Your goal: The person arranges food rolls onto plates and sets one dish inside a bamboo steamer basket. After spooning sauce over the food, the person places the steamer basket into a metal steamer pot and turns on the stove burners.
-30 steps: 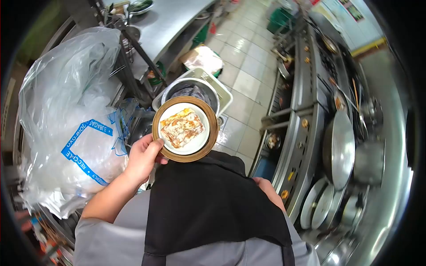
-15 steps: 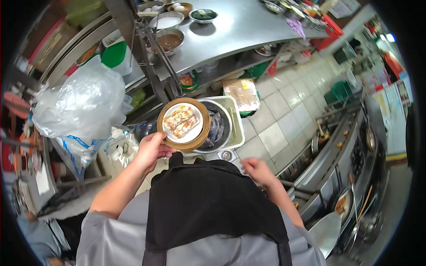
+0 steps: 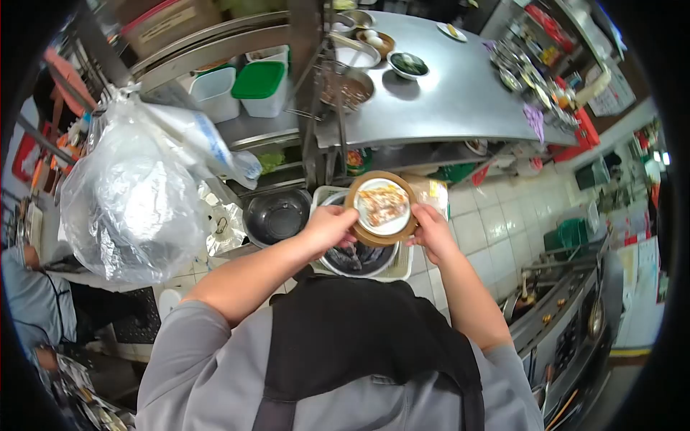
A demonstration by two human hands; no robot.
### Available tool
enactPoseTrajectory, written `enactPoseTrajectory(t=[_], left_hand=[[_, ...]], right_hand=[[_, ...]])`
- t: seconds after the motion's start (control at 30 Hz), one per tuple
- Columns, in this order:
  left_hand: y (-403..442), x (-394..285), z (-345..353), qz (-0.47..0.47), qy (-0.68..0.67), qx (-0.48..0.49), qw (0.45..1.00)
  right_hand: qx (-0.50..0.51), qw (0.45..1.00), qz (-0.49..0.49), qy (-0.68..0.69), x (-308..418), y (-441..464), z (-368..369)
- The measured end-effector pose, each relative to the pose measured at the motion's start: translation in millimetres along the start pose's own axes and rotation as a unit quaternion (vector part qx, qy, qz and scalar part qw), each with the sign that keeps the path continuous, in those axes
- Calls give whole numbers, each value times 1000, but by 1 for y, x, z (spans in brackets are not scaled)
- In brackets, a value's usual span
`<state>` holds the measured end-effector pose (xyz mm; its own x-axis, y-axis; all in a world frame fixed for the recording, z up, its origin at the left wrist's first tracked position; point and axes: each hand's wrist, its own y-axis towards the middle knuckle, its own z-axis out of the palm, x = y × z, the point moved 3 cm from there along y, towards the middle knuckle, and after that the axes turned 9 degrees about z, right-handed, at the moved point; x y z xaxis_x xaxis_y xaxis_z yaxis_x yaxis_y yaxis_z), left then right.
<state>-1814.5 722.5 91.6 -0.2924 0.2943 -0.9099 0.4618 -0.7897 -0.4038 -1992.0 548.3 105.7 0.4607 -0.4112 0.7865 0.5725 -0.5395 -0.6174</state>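
Note:
In the head view a round bamboo steamer (image 3: 374,240) is held up in front of my apron. Inside it sits a white plate (image 3: 389,230) with pale, orange-streaked pieces of food (image 3: 383,204). My left hand (image 3: 332,230) grips the steamer's left edge, thumb on the rim. On the opposite side my right hand (image 3: 434,231) has its fingers closed on the edge. Below the steamer is a metal basin (image 3: 392,257) with dark contents, partly hidden, set in a cream plastic basket (image 3: 408,269).
A steel counter (image 3: 453,93) carries bowls and eggs ahead. A large clear plastic bag (image 3: 136,194) hangs at left near a black bowl (image 3: 277,217). Stove equipment (image 3: 560,294) lines the right. Another person (image 3: 36,294) is at far left.
My right hand has come up from beside my body and taken hold of the steamer's right edge. The view has turned left, and the steamer is now centred before me.

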Motion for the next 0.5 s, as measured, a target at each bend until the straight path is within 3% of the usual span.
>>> enactPoseTrajectory(t=[0.13, 0.33, 0.37, 0.43, 0.5], left_hand=[[28, -1, -3, 7, 20, 6, 1000], [70, -24, 1, 24, -1, -6, 1000], [72, -33, 0, 42, -4, -25, 999], [80, -35, -16, 89, 7, -181, 979], [96, -15, -56, 202, -39, -285, 936]], right_hand=[[-12, 995, -34, -90, 19, 18, 2], [8, 999, -29, -36, 52, 81, -23], [9, 999, -28, -27, 58, 93, -27], [2, 999, -38, -28, 77, 113, -36], [-18, 998, -53, -41, 90, 141, -49]])
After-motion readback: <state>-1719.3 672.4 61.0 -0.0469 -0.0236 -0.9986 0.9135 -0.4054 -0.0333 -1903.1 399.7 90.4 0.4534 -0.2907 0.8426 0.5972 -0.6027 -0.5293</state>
